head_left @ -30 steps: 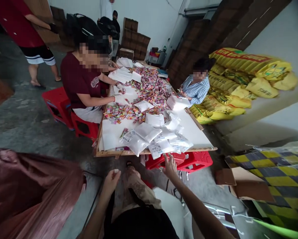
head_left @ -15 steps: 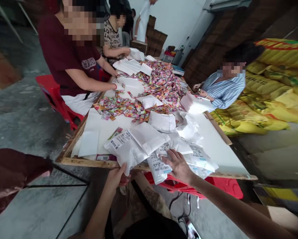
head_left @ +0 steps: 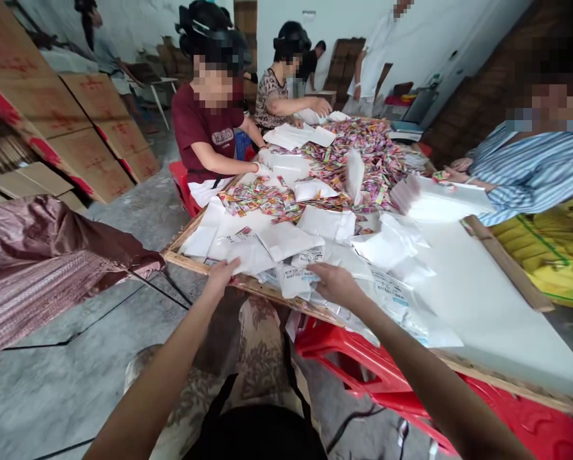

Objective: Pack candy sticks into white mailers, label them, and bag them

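Two hands work the near edge of the table [head_left: 482,300]: the left hand [head_left: 220,273] pinches the corner of a white mailer bag [head_left: 250,255], while the right hand [head_left: 334,284] lies fingers-down on a labelled pouch [head_left: 293,280] just beside it. They seem to be gathering packed bags; lifting one free would need a firmer grip. Beyond the fingertips lie loose colourful sachets [head_left: 353,153], with seated co-workers sorting, cardboard boxes [head_left: 99,121] left.
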Motion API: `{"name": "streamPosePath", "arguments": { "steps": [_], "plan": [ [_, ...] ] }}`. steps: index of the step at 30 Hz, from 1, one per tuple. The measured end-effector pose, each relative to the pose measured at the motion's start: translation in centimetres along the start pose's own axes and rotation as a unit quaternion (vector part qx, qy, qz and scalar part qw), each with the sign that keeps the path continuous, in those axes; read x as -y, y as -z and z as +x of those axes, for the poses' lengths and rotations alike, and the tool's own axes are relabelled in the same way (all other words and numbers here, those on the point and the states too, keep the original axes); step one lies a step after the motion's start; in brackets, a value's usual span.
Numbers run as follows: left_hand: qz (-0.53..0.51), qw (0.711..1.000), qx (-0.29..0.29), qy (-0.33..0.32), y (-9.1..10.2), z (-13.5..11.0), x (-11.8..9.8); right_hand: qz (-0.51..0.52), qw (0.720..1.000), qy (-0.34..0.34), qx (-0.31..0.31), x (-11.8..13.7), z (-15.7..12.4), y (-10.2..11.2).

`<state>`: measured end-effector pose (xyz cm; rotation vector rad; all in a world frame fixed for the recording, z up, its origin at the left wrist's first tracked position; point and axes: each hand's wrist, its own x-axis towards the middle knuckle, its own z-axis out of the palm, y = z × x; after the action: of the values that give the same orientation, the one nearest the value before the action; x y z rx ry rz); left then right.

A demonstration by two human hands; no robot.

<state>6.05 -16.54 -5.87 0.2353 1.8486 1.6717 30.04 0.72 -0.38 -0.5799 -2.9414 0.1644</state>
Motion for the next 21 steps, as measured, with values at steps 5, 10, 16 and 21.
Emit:
{"name": "streamPosePath", "arguments": {
  "steps": [5, 10, 16, 21],
  "plan": [
    [-0.135, 0.987, 0.015, -0.086, 0.3, -0.6, -4.9, 0.266, 0.963, 0.024, -0.038, -2.6, 1.6, 5.1],
    [-0.224, 0.956, -0.004, -0.188, 3.1, -3.6, -4.1, 0.398, 0.901, 0.016, -0.169, -2.0, -0.4, 7.4],
    [-0.246, 0.964, 0.001, -0.102, 2.7, -7.2, 4.9, 0.266, 0.884, 0.006, -0.385, 5.4, -2.0, 0.4],
    [-0.334, 0.935, 0.117, 0.008, 2.5, -8.2, 8.6, 0.106, 0.957, 0.190, -0.194, 11.3, -1.4, -8.3]
  ]
}}
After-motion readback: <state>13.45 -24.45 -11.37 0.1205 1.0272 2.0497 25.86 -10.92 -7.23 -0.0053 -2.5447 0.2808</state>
